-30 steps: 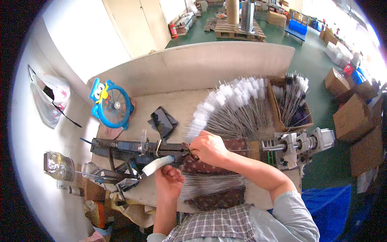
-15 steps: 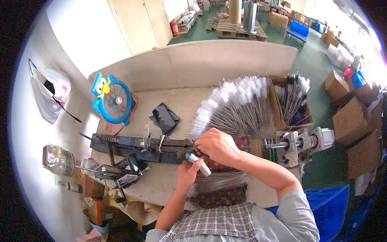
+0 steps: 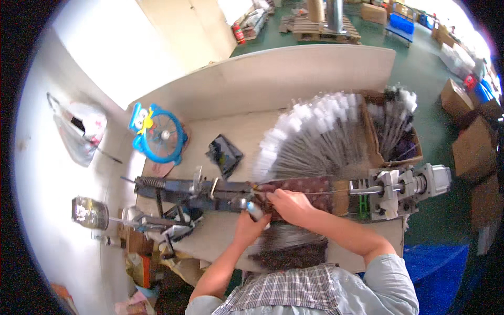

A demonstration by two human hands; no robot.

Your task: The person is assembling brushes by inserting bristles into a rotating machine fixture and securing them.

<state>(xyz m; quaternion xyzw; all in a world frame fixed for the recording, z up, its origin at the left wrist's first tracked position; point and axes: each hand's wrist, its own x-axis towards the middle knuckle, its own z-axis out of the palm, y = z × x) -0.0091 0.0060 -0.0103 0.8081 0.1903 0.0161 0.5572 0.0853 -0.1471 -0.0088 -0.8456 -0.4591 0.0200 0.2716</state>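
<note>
My left hand (image 3: pixel 248 224) grips a small white-capped tube (image 3: pixel 254 210) and holds it up against the dark machine rail (image 3: pixel 184 188). My right hand (image 3: pixel 290 206) rests right beside it, fingers curled on a thin wire (image 3: pixel 336 192) that runs along the rail over a patterned dark red cloth (image 3: pixel 304 185). Behind the hands lies a fanned pile of thin rods with white tips (image 3: pixel 320 142). A second bundle of rods (image 3: pixel 286 244) lies under my forearms at the table's near edge.
A motor unit (image 3: pixel 409 186) sits at the rail's right end. A cardboard box of more rods (image 3: pixel 394 128) stands at the back right. A blue fan (image 3: pixel 157 134) and a black pouch (image 3: pixel 224 155) lie at the left. Cartons (image 3: pixel 472 142) stand on the green floor.
My left hand has risen from the table's front to the rail, bringing the white-capped tube up beside my right hand. My right hand stayed on the rail.
</note>
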